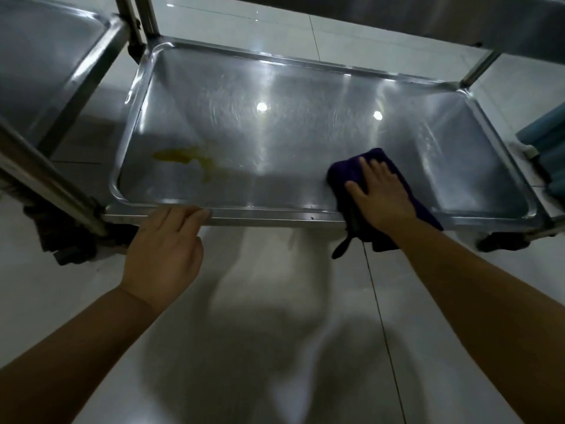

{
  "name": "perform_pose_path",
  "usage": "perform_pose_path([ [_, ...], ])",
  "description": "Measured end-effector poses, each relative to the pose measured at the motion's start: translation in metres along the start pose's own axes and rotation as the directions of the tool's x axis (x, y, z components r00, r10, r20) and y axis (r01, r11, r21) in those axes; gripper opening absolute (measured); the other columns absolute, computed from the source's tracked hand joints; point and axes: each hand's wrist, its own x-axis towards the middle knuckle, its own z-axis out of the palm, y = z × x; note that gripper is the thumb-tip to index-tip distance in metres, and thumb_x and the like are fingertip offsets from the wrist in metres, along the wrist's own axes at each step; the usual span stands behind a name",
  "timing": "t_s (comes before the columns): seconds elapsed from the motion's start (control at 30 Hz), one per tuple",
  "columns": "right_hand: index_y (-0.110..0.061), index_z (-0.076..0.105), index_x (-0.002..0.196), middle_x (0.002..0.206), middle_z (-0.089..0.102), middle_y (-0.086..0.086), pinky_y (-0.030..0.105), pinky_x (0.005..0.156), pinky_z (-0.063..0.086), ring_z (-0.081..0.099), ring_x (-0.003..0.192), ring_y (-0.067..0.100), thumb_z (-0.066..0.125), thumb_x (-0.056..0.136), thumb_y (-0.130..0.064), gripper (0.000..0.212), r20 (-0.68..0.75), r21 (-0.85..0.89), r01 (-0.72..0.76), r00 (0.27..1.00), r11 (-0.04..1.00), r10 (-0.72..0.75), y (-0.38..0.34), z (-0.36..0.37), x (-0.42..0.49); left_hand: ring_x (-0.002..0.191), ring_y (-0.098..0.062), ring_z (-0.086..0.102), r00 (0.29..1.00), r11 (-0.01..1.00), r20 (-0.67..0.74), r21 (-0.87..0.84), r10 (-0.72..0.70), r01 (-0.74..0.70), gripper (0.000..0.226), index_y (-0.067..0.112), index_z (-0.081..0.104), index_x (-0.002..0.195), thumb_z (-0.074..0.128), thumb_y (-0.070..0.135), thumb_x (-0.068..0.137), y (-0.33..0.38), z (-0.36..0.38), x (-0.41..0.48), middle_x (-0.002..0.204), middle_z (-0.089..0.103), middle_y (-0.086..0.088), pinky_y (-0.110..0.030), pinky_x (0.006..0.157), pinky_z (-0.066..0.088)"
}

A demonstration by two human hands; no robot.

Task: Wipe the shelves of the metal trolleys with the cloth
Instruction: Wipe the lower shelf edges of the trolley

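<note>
Arms, two, bare, nearest the lens: left arm [76,347] rises from the bottom left corner, right arm [489,301] from the bottom right

Floor [275,316]: pale glossy tiles, shadowed, under everything

Trolley [146,13]: steel, posts at the rear corners, dark castor [501,241] under the right front corner

Shelf [275,142]: low rimmed steel tray of this trolley, long axis left to right across the view, surface streaked and reflecting two lamps

Second trolley [46,56]: steel, to the left, just beside the first; one of its shelves shows

Cloth [345,172]: dark purple, folded, at the right front of the shelf, near end draped over the front rim and hanging below it

Right hand [382,197]: flat on top of the cloth, fingers straight and spread, pressing it to the metal; nothing curled round it

Left hand [165,249]: at the left part of the front rim, fingers laid over the lip, thumb lower, holding the rim; likely steadying the trolley

Stain [189,160]: yellowish smear, left front of the shelf, well apart from the cloth and lying to its left

Governing relation: stain and cloth sit in the same front band of the shelf, in line with its long axis, so the stroke called for is probably a leftward sweep of the right hand along the rim. The left hand is nearer the stain but carries no cloth. Judged state: the left half remains unwiped
</note>
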Motion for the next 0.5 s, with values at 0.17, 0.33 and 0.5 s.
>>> perform_pose_path([
  [0.17, -0.018, -0.001, 0.154, 0.161, -0.002, 0.013, 0.040, 0.118, -0.002, -0.003, 0.148, 0.027, 0.025, 0.102, -0.047, 0.065, 0.015, -0.001, -0.131, 0.991, 0.991, 0.131, -0.011, 0.000, 0.008, 0.092, -0.034, 0.054, 0.998, 0.999, -0.056, -0.036, 0.005, -0.007, 0.037, -0.003, 0.066, 0.111, 0.049, 0.005, 0.078, -0.002, 0.005, 0.000, 0.103, 0.065, -0.018, -0.038, 0.082, 0.038],
  [0.33, -0.016, -0.004, 0.154, 0.160, -0.002, 0.016, 0.041, 0.118, -0.003, -0.003, 0.148, 0.030, 0.021, 0.101, -0.048, 0.066, -0.014, -0.031, 0.073, 0.997, 0.997, -0.074, -0.100, 0.016, 0.013, 0.096, -0.028, 0.049, 0.998, 0.995, -0.055, -0.096, 0.007, -0.013, 0.041, -0.002, 0.067, 0.112, 0.048, 0.006, 0.077, -0.007, 0.005, -0.003, 0.108, 0.066, -0.018, -0.035, 0.085, 0.037],
  [0.5, -0.016, -0.003, 0.154, 0.160, -0.001, 0.015, 0.041, 0.119, -0.006, -0.004, 0.148, 0.029, 0.021, 0.101, -0.049, 0.067, -0.026, -0.015, 0.301, 0.953, 0.954, -0.301, -0.212, 0.036, 0.028, 0.100, -0.027, 0.051, 0.997, 0.992, -0.072, -0.126, -0.001, -0.008, 0.037, -0.002, 0.068, 0.108, 0.045, 0.006, 0.080, -0.020, -0.005, -0.006, 0.108, 0.066, -0.017, -0.033, 0.089, 0.036],
])
